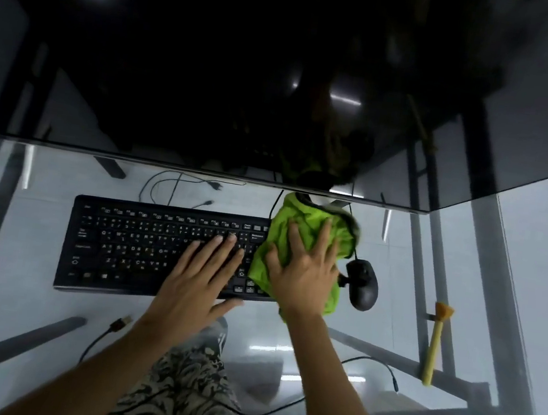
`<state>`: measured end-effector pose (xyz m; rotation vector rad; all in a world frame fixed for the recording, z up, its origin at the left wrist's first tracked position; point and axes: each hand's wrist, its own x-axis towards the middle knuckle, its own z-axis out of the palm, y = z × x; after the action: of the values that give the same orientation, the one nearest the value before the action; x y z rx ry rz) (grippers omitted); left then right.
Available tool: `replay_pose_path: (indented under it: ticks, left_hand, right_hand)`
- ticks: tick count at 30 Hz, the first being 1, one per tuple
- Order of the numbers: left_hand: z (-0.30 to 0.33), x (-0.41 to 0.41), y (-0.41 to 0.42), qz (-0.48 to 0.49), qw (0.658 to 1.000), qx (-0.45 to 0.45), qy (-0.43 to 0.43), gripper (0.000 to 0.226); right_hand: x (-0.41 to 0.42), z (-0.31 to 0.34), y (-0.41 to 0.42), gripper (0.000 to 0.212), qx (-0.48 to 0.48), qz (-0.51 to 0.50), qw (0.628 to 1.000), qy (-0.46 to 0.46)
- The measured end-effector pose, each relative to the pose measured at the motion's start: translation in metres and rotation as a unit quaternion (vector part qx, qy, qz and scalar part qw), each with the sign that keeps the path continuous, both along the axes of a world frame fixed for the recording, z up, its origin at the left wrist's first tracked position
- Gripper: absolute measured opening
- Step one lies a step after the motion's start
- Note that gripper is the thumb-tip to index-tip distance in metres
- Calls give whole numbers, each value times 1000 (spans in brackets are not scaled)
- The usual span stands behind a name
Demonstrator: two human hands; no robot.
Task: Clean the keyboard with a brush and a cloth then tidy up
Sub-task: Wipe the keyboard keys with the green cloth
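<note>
There are one keyboard (pixel 156 251), one green cloth (pixel 299 245), one brush (pixel 435 344), one mouse (pixel 361 283), and two hands.

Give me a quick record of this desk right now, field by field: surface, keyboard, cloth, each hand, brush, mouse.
surface: glass table
keyboard: black, flat on the table
cloth: green, covering the keyboard's right end
left hand: fingers straight, resting on the keys
right hand: fingers spread, pressing the cloth
brush: yellow, lying apart at the right, untouched
mouse: black, beside the cloth
</note>
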<state>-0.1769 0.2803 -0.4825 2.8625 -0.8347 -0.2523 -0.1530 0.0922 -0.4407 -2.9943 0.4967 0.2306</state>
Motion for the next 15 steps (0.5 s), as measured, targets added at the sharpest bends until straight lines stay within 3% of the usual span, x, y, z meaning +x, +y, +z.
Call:
replay_pose_path:
  ticks: [3,7,11,15]
  left_hand:
    - [-8,-5,-7,11,1000,18,2,80]
    - [-17,-6,-5,15,999,8,-38,81]
    - [-20,-9,-7,26,998,-4,-60,81]
    - [-20,-10,-9,32,996,-16,-83,79]
  right_hand:
    - [-4,0,19,55,22,20,1000,8]
    - [3,4,-13,54,11,138,990,17]
    - [8,5,-71,47,30,19,999,15]
    - [-16,6,-58,51,67,70,995,-8]
